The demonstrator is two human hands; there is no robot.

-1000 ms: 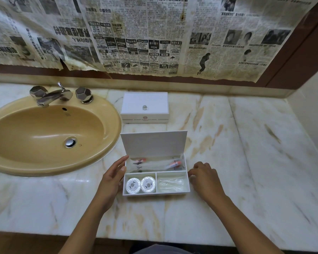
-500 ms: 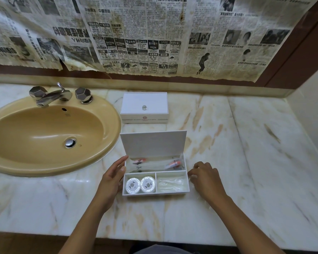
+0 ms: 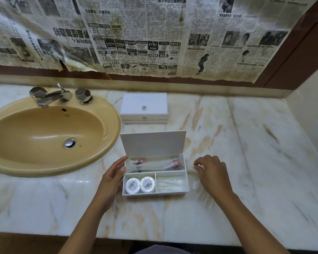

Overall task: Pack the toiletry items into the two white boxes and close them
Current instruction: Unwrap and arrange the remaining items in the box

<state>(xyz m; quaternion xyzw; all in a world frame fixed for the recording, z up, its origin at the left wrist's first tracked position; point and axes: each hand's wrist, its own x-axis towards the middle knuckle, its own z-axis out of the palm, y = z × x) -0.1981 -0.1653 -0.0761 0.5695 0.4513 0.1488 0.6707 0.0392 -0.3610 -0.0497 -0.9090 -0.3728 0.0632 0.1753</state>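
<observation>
Open white box is sitting near the front of the marble surface, lid standing upright. Back compartment is holding plastic-wrapped toothbrushes; front left, two round soaps; front right, clear packets. Left hand is resting against the box's left wall, fingers straight and relaxed. Right hand is pinching a clear plastic-wrapped item just beside the box's right wall; blurred. It is probably light, floppy and slippery; pinch the wrapper's edge. Second white box is sitting closed behind. Sink is crowding the left; open room lies right.
</observation>
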